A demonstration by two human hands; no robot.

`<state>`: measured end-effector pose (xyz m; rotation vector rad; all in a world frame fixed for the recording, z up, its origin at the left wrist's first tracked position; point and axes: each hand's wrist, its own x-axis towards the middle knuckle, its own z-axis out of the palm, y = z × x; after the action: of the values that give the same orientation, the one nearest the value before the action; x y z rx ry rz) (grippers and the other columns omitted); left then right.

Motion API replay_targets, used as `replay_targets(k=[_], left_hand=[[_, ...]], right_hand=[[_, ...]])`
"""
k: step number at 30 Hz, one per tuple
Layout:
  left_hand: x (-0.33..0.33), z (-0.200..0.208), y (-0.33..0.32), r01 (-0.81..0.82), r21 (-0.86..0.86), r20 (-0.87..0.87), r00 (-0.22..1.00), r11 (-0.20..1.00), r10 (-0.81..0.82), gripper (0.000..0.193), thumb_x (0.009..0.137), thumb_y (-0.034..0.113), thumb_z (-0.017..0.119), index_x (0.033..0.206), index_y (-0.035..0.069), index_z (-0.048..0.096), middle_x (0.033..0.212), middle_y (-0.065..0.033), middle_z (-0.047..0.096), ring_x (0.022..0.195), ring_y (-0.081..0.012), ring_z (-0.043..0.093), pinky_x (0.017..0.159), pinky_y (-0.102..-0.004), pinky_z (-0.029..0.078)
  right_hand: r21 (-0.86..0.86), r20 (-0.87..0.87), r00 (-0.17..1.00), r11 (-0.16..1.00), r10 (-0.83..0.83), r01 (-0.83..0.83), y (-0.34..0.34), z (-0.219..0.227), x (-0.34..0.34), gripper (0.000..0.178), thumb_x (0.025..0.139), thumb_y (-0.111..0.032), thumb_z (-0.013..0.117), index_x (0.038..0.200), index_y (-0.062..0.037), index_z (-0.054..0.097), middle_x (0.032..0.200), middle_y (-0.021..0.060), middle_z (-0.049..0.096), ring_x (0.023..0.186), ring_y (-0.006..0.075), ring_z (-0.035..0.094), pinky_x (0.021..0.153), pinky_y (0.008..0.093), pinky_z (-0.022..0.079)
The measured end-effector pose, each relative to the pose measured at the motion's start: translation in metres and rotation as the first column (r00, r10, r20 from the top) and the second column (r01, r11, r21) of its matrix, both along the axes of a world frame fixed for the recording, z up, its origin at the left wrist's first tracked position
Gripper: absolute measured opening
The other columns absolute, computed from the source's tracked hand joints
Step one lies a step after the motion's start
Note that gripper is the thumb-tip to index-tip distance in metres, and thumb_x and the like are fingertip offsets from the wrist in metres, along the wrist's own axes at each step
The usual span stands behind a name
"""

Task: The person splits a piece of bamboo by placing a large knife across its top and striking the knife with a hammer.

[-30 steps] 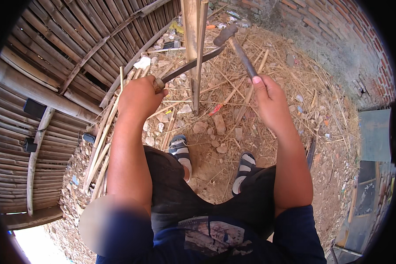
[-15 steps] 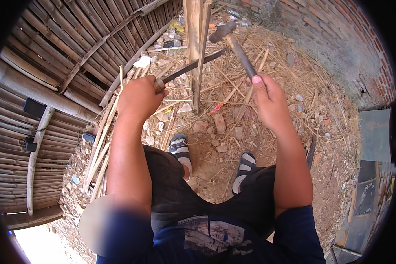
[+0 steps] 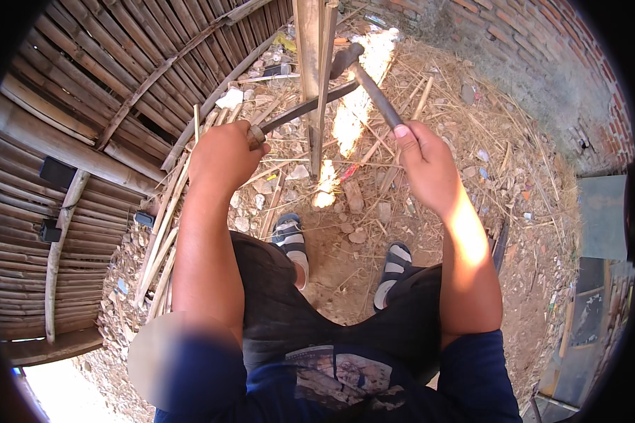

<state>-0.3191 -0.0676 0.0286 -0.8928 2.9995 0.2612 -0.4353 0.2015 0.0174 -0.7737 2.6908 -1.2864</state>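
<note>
My left hand (image 3: pixel 220 156) is wrapped round the wooden handle of a long dark machete (image 3: pixel 296 111). Its blade runs to the right, lodged in the split of an upright bamboo pole (image 3: pixel 307 60); a narrower strip (image 3: pixel 324 92) stands apart from the pole's right side. In my right hand (image 3: pixel 427 163) is a hammer (image 3: pixel 377 93), gripped by its shaft with the thumb laid along it. The hammer head is at the tip of the blade, close to the strip; whether they touch I cannot tell.
Straw, stones and splinters litter the dirt floor (image 3: pixel 317 261). Bamboo strips (image 3: pixel 166 225) lie along the left, beside a slatted bamboo wall (image 3: pixel 28 240). A brick wall (image 3: pixel 536 77) curves at the far right. My sandalled feet (image 3: pixel 289 236) stand apart near the pole's base.
The hammer has come down and left toward the blade tip, my right hand shifting slightly left. Bright sunlight patches now lie on the straw and my right forearm. My left hand stays put.
</note>
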Motion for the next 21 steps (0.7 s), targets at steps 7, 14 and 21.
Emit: replay_targets(k=[7,14,21], left_hand=[[-0.005,0.002,0.004,0.002,0.013,0.005,1.0,1.0,-0.002,0.039,0.089,0.044,0.077,0.106,0.009,0.073,0.1,-0.0157,0.075,0.099,-0.035,0.071,0.085,-0.0478,0.057],[-0.005,0.0,0.001,-0.023,0.035,0.019,1.0,0.999,0.022,0.038,0.089,0.046,0.075,0.107,0.013,0.074,0.1,-0.0148,0.075,0.1,-0.0352,0.071,0.086,-0.0478,0.055],[-0.007,0.0,0.004,0.033,-0.008,0.009,0.999,0.999,-0.033,0.036,0.091,0.045,0.072,0.101,0.011,0.073,0.097,-0.0156,0.074,0.097,-0.0353,0.071,0.083,-0.0478,0.055]], right_hand=[[-0.164,-0.21,0.97,0.982,-0.123,0.089,0.004,-0.006,-0.001,0.031,0.11,-0.031,0.049,0.11,-0.0012,0.057,0.066,0.0122,0.058,0.056,0.0212,0.058,0.054,0.0376,0.046],[0.006,0.07,0.997,1.0,-0.015,0.014,0.004,-0.021,-0.016,0.043,0.109,-0.039,0.05,0.098,0.0,0.063,0.078,0.0162,0.065,0.079,0.0256,0.066,0.072,0.043,0.051],[-0.357,-0.134,0.98,0.93,-0.146,0.09,0.007,-0.017,-0.009,0.031,0.112,-0.032,0.044,0.113,-0.0032,0.055,0.065,0.0087,0.054,0.058,0.0212,0.055,0.054,0.0384,0.044]])
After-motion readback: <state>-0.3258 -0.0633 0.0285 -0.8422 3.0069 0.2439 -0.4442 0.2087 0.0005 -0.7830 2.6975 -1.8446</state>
